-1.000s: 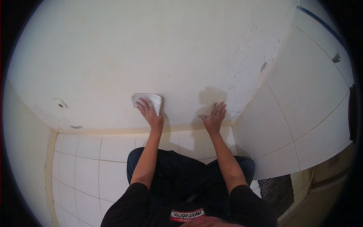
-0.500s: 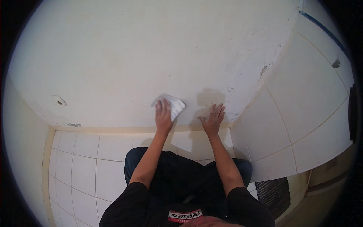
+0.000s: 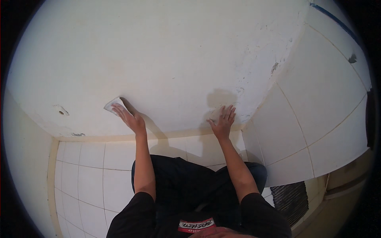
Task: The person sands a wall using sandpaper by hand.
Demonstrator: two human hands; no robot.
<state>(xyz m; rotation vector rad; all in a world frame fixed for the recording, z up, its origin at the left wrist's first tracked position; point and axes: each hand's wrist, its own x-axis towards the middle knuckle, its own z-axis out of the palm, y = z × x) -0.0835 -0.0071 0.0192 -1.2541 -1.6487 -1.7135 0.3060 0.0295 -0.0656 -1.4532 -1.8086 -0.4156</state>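
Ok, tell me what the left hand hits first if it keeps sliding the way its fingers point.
The left hand, pressing a white cloth to the wall, points up and left. That way looks like bare wall; the small hole lies lower left, probably off the line.
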